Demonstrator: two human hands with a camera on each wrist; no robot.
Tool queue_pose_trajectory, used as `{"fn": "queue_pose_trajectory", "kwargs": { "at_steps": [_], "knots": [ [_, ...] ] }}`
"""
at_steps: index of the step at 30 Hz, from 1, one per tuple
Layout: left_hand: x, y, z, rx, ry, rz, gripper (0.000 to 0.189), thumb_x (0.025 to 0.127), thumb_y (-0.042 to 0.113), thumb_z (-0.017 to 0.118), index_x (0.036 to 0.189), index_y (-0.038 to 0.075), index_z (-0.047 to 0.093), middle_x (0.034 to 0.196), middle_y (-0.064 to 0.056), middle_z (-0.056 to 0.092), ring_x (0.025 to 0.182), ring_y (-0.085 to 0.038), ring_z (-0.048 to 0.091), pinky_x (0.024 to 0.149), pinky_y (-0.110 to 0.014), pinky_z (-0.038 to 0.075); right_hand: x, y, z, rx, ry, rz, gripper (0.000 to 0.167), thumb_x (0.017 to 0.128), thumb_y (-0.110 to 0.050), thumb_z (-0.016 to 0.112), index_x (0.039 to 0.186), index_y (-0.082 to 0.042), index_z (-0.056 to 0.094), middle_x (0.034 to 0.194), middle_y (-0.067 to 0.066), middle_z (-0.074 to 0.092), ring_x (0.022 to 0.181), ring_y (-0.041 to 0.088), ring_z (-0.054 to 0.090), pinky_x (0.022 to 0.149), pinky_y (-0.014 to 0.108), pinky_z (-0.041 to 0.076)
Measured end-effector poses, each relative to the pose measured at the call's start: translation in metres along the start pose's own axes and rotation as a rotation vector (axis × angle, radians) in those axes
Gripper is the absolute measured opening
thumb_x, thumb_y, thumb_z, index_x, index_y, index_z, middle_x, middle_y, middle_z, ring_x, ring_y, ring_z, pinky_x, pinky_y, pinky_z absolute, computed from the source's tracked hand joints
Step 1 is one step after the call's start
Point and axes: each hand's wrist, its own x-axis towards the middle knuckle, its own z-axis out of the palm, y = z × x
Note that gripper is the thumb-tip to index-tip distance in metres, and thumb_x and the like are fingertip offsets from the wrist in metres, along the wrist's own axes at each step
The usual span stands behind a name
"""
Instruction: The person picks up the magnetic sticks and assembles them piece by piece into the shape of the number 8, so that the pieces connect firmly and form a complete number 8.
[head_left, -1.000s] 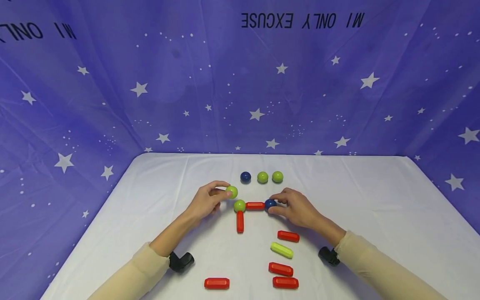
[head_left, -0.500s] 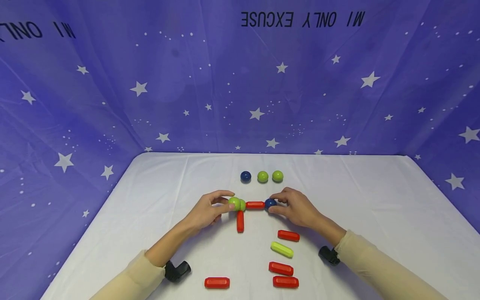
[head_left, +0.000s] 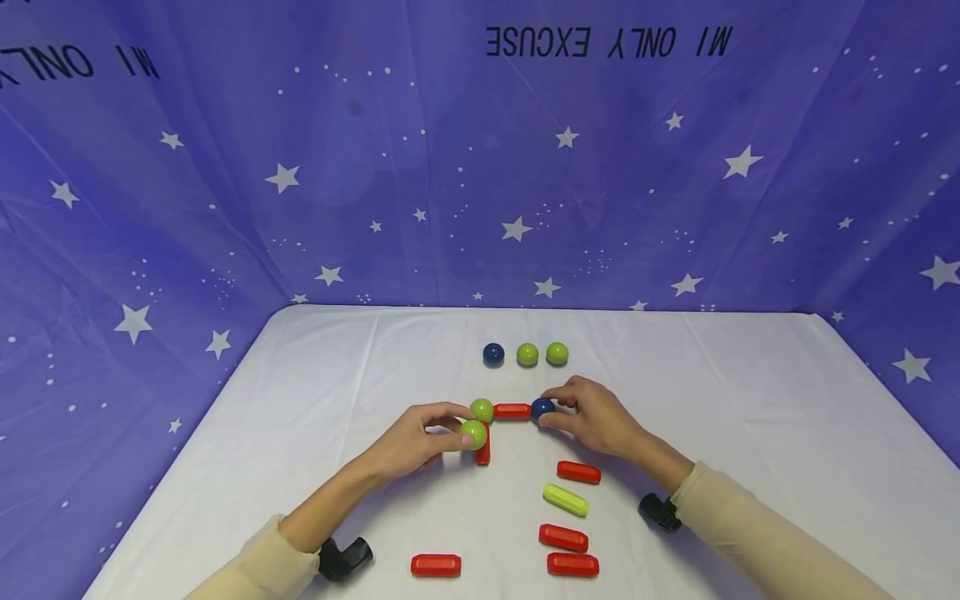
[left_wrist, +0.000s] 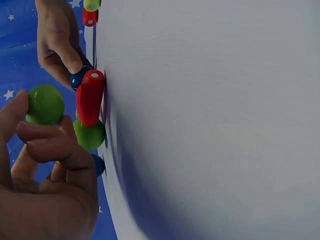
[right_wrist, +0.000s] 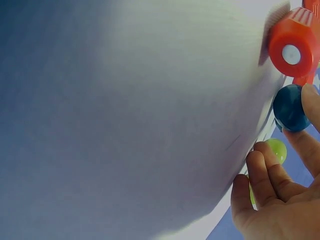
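My left hand (head_left: 416,440) pinches a green ball (head_left: 472,435) between thumb and fingers; in the left wrist view this green ball (left_wrist: 45,105) is held above the table's surface. In the head view it overlaps a red stick (head_left: 484,454) that runs toward me from a second green ball (head_left: 482,409). Another red stick (head_left: 513,412) joins that second ball to a blue ball (head_left: 542,408). My right hand (head_left: 596,417) grips the blue ball with thumb and forefinger; the right wrist view shows the blue ball (right_wrist: 291,108) between them, other fingers curled loosely below.
Behind the joined pieces stand a blue ball (head_left: 493,354) and two green balls (head_left: 527,354). Red sticks (head_left: 563,537) and a yellow-green stick (head_left: 566,499) lie at front right, a lone red stick (head_left: 436,566) at front left. A starry purple cloth (head_left: 420,167) hangs behind the white table (head_left: 675,350).
My left hand has brought the pinched green ball toward me, from behind the joined green ball, past its left side, to over the near red stick. The right hand has stayed on the blue ball.
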Motion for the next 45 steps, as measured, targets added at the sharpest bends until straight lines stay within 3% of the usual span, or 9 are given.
{"fn": "queue_pose_trajectory", "kwargs": {
  "at_steps": [14, 20, 31, 40, 45],
  "knots": [
    [-0.008, -0.006, 0.001, -0.007, -0.171, 0.025, 0.031, 0.087, 0.017, 0.076, 0.117, 0.011, 0.069, 0.099, -0.009, 0.065, 0.053, -0.012, 0.042, 0.048, -0.022, 0.035, 0.0, 0.001, 0.0, -0.007, 0.006, -0.006, 0.034, 0.086, -0.027, 0.078, 0.115, -0.011, 0.073, 0.088, -0.003, 0.057, 0.079, 0.017, 0.05, 0.072, 0.034, 0.044],
    [-0.008, -0.008, 0.004, 0.02, -0.17, 0.024, 0.029, 0.087, 0.019, 0.077, 0.114, 0.011, 0.07, 0.098, -0.008, 0.065, 0.058, -0.013, 0.046, 0.05, -0.023, 0.038, -0.001, 0.002, 0.0, -0.007, 0.008, -0.002, 0.034, 0.086, -0.027, 0.078, 0.115, -0.01, 0.073, 0.088, -0.003, 0.057, 0.079, 0.017, 0.05, 0.072, 0.033, 0.044],
    [-0.007, -0.011, 0.006, 0.148, -0.17, 0.041, 0.026, 0.085, 0.021, 0.078, 0.11, 0.015, 0.071, 0.098, 0.0, 0.066, 0.082, -0.018, 0.054, 0.057, -0.025, 0.043, 0.0, 0.002, 0.0, -0.005, 0.005, -0.009, 0.035, 0.086, -0.028, 0.078, 0.116, -0.01, 0.073, 0.09, 0.0, 0.059, 0.079, 0.017, 0.05, 0.072, 0.034, 0.045],
    [-0.006, -0.012, 0.006, 0.156, -0.178, 0.051, 0.027, 0.085, 0.019, 0.079, 0.11, 0.014, 0.071, 0.101, 0.002, 0.066, 0.085, -0.018, 0.053, 0.063, -0.025, 0.043, -0.001, 0.001, 0.0, -0.01, 0.006, -0.004, 0.034, 0.086, -0.028, 0.078, 0.115, -0.01, 0.073, 0.09, -0.002, 0.058, 0.079, 0.016, 0.05, 0.073, 0.034, 0.045],
    [-0.005, -0.012, 0.008, 0.173, -0.17, 0.072, 0.031, 0.084, 0.02, 0.079, 0.113, 0.013, 0.071, 0.098, 0.002, 0.065, 0.076, -0.014, 0.051, 0.061, -0.023, 0.041, -0.001, 0.001, 0.0, -0.011, 0.007, -0.002, 0.034, 0.086, -0.028, 0.078, 0.116, -0.01, 0.073, 0.09, -0.002, 0.058, 0.079, 0.015, 0.05, 0.073, 0.034, 0.045]
  ]
}}
